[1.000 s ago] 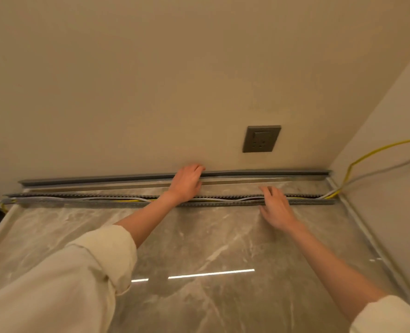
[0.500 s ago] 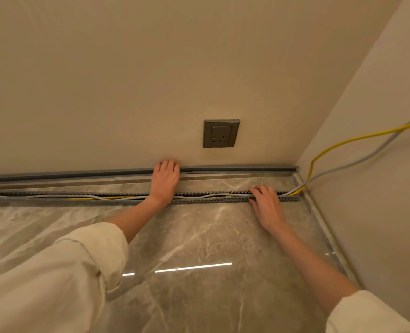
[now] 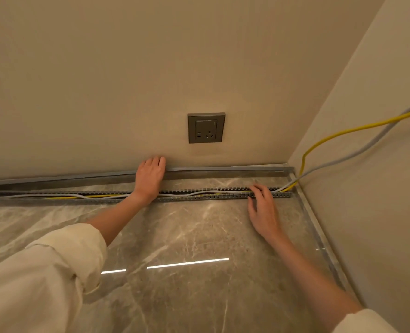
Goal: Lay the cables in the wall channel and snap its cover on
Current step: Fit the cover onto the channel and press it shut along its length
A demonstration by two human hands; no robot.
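A grey slotted channel (image 3: 199, 194) lies on the marble surface, parallel to the back wall. A grey cable (image 3: 357, 152) and a yellow cable (image 3: 343, 132) come down the right wall and run loosely inside it. The long grey cover (image 3: 223, 170) lies along the foot of the back wall. My left hand (image 3: 149, 179) rests flat on the cover, fingers against the wall, wrist crossing the channel. My right hand (image 3: 264, 210) has its fingers spread, fingertips touching the channel near its right end.
A grey wall socket (image 3: 205, 128) sits above the cover, just right of my left hand. The side wall (image 3: 379, 212) closes the corner on the right, with a metal edge strip (image 3: 319, 231) at its foot. The marble surface (image 3: 187, 236) is glossy.
My right hand has slid to the right along the channel toward the corner. My left hand has shifted a little right along the cover. The view has turned right.
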